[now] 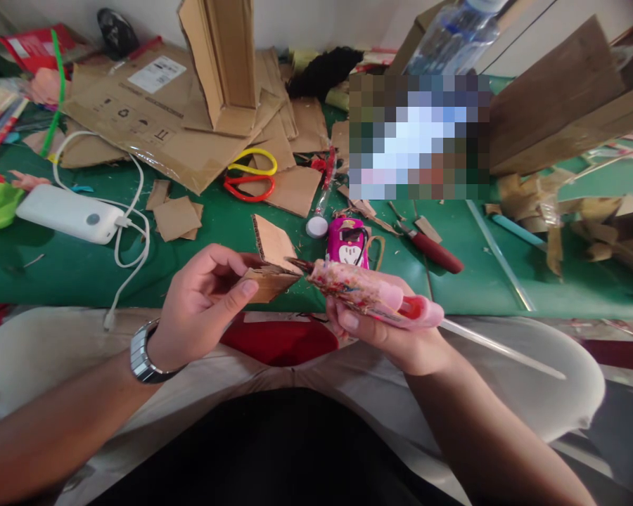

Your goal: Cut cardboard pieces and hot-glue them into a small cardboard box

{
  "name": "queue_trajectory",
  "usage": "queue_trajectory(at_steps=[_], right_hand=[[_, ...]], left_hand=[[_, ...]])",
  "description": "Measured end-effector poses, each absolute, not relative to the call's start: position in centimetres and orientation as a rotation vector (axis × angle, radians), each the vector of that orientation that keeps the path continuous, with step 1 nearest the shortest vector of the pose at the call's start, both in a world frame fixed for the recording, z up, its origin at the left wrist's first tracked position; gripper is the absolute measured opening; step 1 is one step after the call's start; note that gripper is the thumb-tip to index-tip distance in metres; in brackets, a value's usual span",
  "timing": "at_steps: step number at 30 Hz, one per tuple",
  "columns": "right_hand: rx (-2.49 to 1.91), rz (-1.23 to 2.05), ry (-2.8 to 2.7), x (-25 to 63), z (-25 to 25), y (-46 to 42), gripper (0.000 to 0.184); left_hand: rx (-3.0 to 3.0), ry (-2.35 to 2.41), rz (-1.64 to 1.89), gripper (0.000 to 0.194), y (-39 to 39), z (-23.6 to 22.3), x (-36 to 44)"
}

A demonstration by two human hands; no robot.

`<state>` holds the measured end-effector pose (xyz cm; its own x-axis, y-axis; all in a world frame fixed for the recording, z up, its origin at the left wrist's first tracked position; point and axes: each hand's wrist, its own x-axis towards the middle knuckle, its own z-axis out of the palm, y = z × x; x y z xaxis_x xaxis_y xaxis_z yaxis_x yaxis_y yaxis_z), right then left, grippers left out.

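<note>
My left hand (205,302) pinches a small folded piece of corrugated cardboard (275,244), its two flaps meeting at an angle above the table's front edge. In my right hand (385,334) lies a pink hot glue gun (356,287), stained around its front. A clear glue stick (506,349) sticks out of its back end. The gun's dark nozzle points left and sits at the cardboard's right end, where the flaps meet; whether it touches cannot be made out. Just beyond the gun lies a magenta device (347,242) with a black strap.
On the green table (454,225) lie scissors (250,176), a white power bank (68,214) with a cable, a red-handled tool (433,251) and cardboard scraps (178,218). Flat cardboard (152,105) and an upright cardboard piece (229,63) stand behind. A water bottle (454,42) is at the back.
</note>
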<state>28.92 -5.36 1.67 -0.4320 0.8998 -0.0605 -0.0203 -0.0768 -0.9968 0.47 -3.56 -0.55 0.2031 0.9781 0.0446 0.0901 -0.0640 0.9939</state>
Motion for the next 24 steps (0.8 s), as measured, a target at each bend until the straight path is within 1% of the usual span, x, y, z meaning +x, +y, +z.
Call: queue_trajectory(at_steps=[4,8,14,18,24], right_hand=[[-0.971,1.496,-1.663,28.4,2.0,-5.3,0.021],[-0.977,1.466,-1.712,27.7,1.9,-5.4,0.014],[-0.981,1.437,-1.724,27.1,1.8,-5.4,0.013],[-0.978,1.448,-1.726,27.0,1.8,-5.3,0.012],[-0.993,1.489,-1.7,27.1,1.7,-5.4,0.016]], left_hand=[[1.404,1.104,1.058,0.026,-3.6,-0.6,0.6],[1.353,1.069,1.059,0.024,-3.7,-0.6,0.8],[1.349,1.051,1.059,0.02,-3.8,-0.6,0.8],[1.365,1.052,1.052,0.022,-3.8,-0.6,0.9],[1.391,1.074,1.039,0.025,-3.8,-0.7,1.0]])
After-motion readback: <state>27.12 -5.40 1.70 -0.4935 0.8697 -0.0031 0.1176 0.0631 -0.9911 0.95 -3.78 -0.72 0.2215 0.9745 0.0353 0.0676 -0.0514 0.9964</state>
